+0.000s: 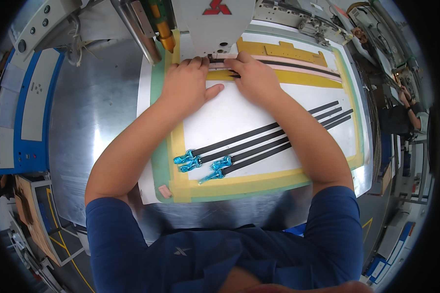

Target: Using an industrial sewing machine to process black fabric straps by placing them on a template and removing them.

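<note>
Glossy metal table, 4 matt strips

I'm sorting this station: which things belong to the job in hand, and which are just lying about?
Apparently the job's:
black strap by left hand and right hand
machine head nearby
four blue-ended black straps

Seemingly aside:
small pink block, lower left
wooden-topped stand, far left

On the worktop, a board bears straps across its near half, a strip behind them, a template behind that and a block at its near-left corner, with a cabinet to the left.
</note>
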`<action>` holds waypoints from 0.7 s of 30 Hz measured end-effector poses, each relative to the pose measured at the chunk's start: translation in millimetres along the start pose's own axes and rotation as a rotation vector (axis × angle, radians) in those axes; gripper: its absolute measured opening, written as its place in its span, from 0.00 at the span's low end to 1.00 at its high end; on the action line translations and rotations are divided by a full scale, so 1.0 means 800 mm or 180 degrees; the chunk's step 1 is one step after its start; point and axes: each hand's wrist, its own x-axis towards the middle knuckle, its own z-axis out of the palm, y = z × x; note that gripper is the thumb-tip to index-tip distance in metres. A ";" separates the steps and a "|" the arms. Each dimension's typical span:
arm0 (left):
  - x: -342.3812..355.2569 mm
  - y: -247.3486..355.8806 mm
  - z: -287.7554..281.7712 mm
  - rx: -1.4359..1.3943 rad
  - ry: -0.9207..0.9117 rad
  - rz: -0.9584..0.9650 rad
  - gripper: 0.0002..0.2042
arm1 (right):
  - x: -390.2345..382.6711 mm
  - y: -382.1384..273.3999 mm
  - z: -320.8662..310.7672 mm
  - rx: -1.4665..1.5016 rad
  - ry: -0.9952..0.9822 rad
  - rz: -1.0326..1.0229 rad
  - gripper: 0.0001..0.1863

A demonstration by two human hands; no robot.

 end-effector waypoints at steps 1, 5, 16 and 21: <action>0.001 0.001 -0.004 -0.0062 -0.0191 -0.0026 0.36 | 0.000 -0.001 -0.002 0.0003 0.0023 0.0010 0.21; 0.004 0.005 -0.010 -0.0086 -0.0367 -0.0033 0.35 | 0.000 0.004 -0.009 0.0059 -0.0120 -0.0015 0.21; 0.004 0.021 -0.010 0.0407 -0.0081 -0.0130 0.31 | -0.040 0.101 -0.064 -0.0254 -0.0387 0.0472 0.24; 0.015 0.026 -0.006 0.0255 0.0079 0.0130 0.31 | -0.046 0.106 -0.067 -0.0152 -0.0296 0.0469 0.25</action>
